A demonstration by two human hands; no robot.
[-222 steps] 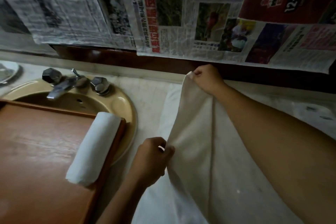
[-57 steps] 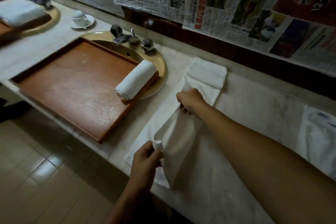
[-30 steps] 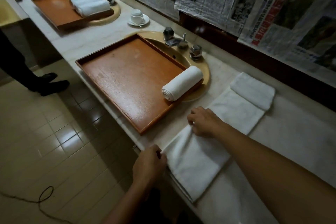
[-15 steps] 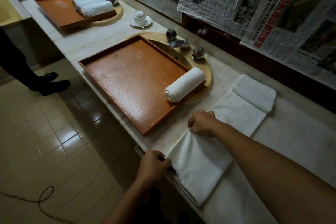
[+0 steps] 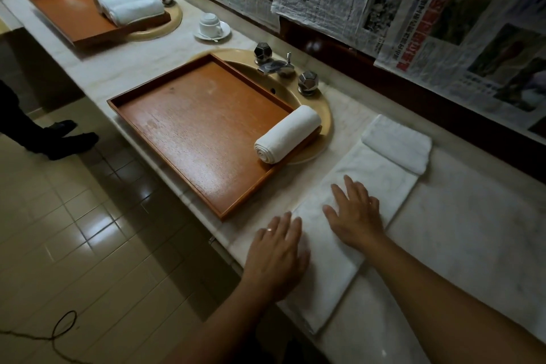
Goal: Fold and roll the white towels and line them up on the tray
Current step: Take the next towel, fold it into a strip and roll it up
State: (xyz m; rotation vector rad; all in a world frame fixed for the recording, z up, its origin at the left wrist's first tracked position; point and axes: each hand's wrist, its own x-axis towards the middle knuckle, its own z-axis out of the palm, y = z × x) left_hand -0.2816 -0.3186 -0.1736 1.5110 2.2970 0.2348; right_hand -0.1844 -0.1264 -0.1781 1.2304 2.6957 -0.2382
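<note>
A white towel [image 5: 381, 177], folded into a long strip, lies flat on the marble counter right of the wooden tray [image 5: 189, 127]. My right hand [image 5: 353, 213] presses flat on the strip's middle with fingers spread. My left hand [image 5: 276, 248] lies flat on the strip's near left edge, a ring on one finger. One rolled white towel [image 5: 288, 133] rests against the tray's right rim. A small folded towel [image 5: 397, 143] sits at the strip's far end.
The tray lies across a yellow sink [image 5: 322, 115] with chrome taps [image 5: 279, 66]. A second tray [image 5: 74, 13] with rolled towels sits far left, a cup on a saucer [image 5: 211, 26] between them. Newspapers cover the wall. A person's shoes [image 5: 69, 139] stand on the tiled floor.
Both hands let go of the towel's left edge and now lie flat on it with straight fingers. The folded strip has settled flat on the counter.
</note>
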